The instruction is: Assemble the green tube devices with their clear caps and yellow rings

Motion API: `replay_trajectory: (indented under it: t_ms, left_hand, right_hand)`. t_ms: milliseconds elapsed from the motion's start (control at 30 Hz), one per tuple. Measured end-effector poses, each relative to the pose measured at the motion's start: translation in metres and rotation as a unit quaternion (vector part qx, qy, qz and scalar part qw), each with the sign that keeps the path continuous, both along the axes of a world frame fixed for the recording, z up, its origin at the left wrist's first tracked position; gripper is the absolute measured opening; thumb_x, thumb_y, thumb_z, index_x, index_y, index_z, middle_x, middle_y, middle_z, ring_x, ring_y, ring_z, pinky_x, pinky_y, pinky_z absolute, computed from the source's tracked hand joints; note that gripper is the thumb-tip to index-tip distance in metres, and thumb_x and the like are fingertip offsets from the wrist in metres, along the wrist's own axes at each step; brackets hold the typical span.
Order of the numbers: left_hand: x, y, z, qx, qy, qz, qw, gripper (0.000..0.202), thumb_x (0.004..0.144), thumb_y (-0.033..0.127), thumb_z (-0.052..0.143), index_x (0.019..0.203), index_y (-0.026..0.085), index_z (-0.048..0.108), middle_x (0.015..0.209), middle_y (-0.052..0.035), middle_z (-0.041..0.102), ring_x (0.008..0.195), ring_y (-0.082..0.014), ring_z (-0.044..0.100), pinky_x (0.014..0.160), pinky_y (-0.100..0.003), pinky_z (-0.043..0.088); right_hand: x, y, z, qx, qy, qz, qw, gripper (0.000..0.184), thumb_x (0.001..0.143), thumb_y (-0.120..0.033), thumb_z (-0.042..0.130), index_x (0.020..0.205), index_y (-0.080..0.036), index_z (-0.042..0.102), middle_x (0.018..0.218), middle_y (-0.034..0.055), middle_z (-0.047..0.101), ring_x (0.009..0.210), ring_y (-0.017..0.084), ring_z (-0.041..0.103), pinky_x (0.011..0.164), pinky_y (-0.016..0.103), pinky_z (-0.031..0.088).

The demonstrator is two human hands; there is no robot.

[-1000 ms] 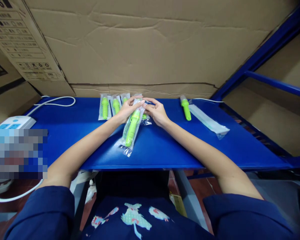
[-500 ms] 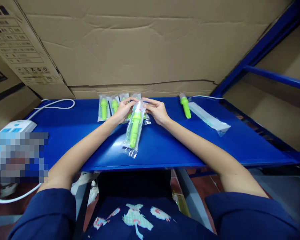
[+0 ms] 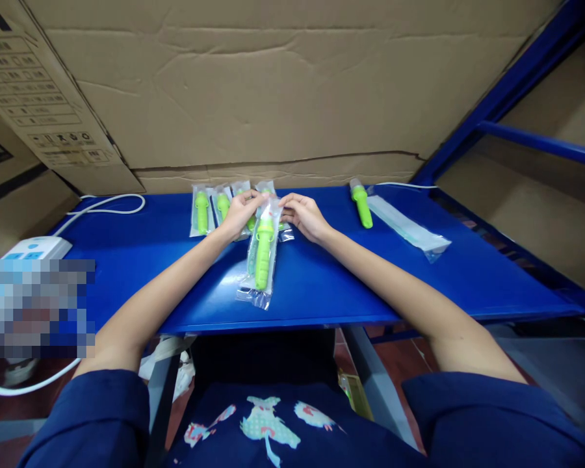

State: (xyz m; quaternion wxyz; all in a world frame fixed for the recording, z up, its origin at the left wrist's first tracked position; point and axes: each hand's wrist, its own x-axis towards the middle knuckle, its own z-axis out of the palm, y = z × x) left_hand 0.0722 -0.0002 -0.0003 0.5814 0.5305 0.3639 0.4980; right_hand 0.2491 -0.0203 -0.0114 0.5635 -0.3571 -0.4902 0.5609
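Note:
Both hands pinch the upper end of a clear plastic bag (image 3: 252,263), one at each corner. Inside it lies a lime-green stick-shaped item with a clear tip (image 3: 263,257), its tip toward my fingers. My left hand (image 3: 242,213) is closed on the left corner. My right hand (image 3: 306,217) is closed on the right corner, its lower fingers curled. Behind the hands, several bagged green items (image 3: 202,214) lie in a row, partly hidden. Off to the right, an unbagged green item (image 3: 362,207) lies beside a flat, pale plastic bag (image 3: 404,224).
The blue table (image 3: 322,292) backs onto a tall cardboard sheet (image 3: 273,97). At left stands a white power strip (image 3: 39,247) with a white cable (image 3: 114,200); a blurred patch covers part of that corner. A blue metal frame (image 3: 497,91) rises at right.
My right fingers have drawn slightly together at the bag's right corner. The bag's lower end has shifted very little; the other items lie where they were.

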Motion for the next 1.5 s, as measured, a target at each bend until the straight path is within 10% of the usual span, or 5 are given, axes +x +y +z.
replay_trajectory:
  t_ms: [567,767,1067,1333,1500]
  left_hand:
    - [-0.008,-0.011,0.000,0.041,-0.004,-0.003,0.999,0.070,0.063,0.050,0.094,0.106,0.022,0.046,0.082,0.0007,0.072,0.073,-0.0155,0.068,0.075,-0.030,0.052]
    - [-0.017,-0.013,0.005,0.128,0.178,-0.089,0.972,0.059,0.085,0.073,0.065,0.072,0.016,0.059,0.063,0.0018,0.052,0.055,-0.0079,0.042,0.053,-0.023,0.033]
    - [-0.009,-0.011,-0.003,0.180,0.130,-0.094,0.971,0.070,0.073,0.087,0.064,0.075,0.017,0.058,0.064,0.0028,0.049,0.056,-0.0079,0.039,0.052,-0.023,0.034]
    - [-0.017,-0.017,0.009,0.206,0.244,-0.131,0.939,0.060,0.089,0.073,0.055,0.078,0.015,0.063,0.074,-0.0029,0.062,0.065,-0.0108,0.050,0.060,-0.023,0.040]
    - [-0.030,-0.018,0.014,0.250,0.307,-0.084,0.914,0.038,0.095,0.049,0.054,0.089,0.014,0.066,0.089,-0.0055,0.069,0.077,-0.0143,0.058,0.071,-0.026,0.044]
  right_hand:
    - [-0.002,-0.008,0.003,-0.020,-0.045,0.105,0.993,0.056,0.056,-0.059,0.096,0.078,-0.015,0.069,0.071,0.0018,0.071,0.062,0.009,0.061,0.056,0.019,0.051]
    - [0.000,-0.008,-0.001,0.004,-0.058,0.103,0.993,0.056,0.057,-0.059,0.095,0.081,-0.015,0.070,0.067,0.0000,0.068,0.058,0.009,0.057,0.057,0.023,0.046]
    - [-0.002,-0.006,-0.001,0.046,-0.070,0.078,0.993,0.062,0.049,-0.062,0.096,0.069,-0.017,0.059,0.057,-0.0052,0.057,0.049,0.005,0.045,0.050,0.019,0.035]
    - [0.029,0.003,0.006,-0.014,-0.100,0.158,0.982,0.049,0.059,-0.047,0.098,0.080,-0.014,0.068,0.067,-0.0013,0.063,0.055,0.006,0.048,0.052,0.020,0.039]
    - [0.076,0.017,0.014,-0.076,-0.074,0.047,0.993,0.013,0.081,-0.022,0.080,0.084,-0.017,0.069,0.074,-0.0005,0.067,0.066,0.010,0.060,0.066,0.022,0.052]
